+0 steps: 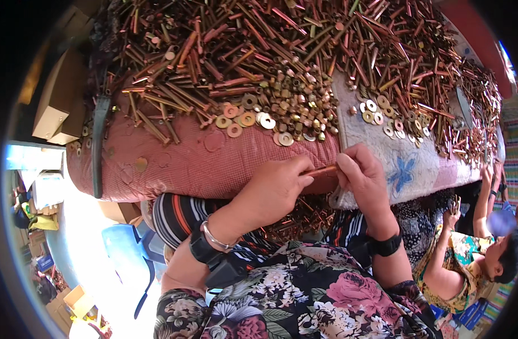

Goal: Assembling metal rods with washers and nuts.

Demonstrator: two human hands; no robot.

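My left hand (pixel 278 183) and my right hand (pixel 365 179) meet over the near edge of the padded table. Between them they hold a slim copper-coloured bolt (pixel 325 170), lying almost level. Left fingers pinch one end, and the right thumb and fingers close round the other, hiding its tip. Just beyond my hands lie a pile of brassy nuts (pixel 304 101) and a scatter of flat washers (pixel 234 130). Behind these spreads a big heap of loose copper-coloured bolts (pixel 213 51).
A red checked cloth (pixel 174 164) and a pale towel (pixel 377 135) cover the table. More washers (pixel 377 117) rest on the towel. Cardboard boxes (pixel 60 96) and a blue chair (pixel 123 248) stand at left. Another person (pixel 468 265) works at right. More bolts (pixel 304 217) lie below my hands.
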